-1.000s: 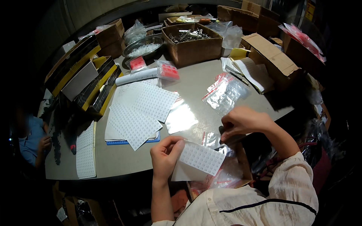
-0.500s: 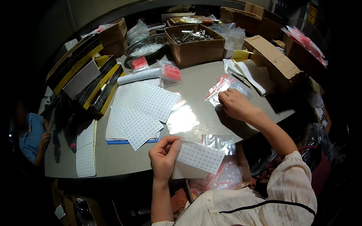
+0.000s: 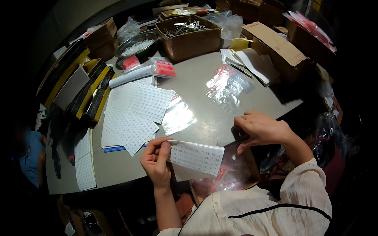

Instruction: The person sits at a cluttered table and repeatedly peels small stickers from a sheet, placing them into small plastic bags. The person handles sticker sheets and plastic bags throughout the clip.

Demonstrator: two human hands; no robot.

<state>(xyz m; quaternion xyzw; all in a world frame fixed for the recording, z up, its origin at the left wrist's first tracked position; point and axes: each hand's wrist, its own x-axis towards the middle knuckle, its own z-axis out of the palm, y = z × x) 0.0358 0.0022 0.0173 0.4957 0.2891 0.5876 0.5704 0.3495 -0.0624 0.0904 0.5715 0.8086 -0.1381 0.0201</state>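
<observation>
My left hand [image 3: 156, 162] pinches the upper left corner of a white sheet of small printed stickers [image 3: 197, 157], held up in front of my body with its lower part bent back. My right hand [image 3: 263, 129] hovers at the table's near edge, thumb apart from the curled fingers, and I see nothing between them. Just below the thumb, a small white sticker [image 3: 234, 157] shows on clear plastic. An open cardboard box [image 3: 252, 169] in front of me holds several clear zip bags [image 3: 232, 179] with red strips. The sheet covers part of it.
Loose zip bags [image 3: 228, 86] lie at the table's right, beside an open notebook [image 3: 256, 65] and a pen. More clear bags [image 3: 178, 116] and sticker sheets [image 3: 147, 100] spread across the middle. Cartons [image 3: 189, 39] line the back. A person in blue [image 3: 32, 157] is at far left.
My right hand has come back from the loose bags to above the box. A clear bag with a sticker no longer lies at the table edge. The whole view has shifted somewhat.
</observation>
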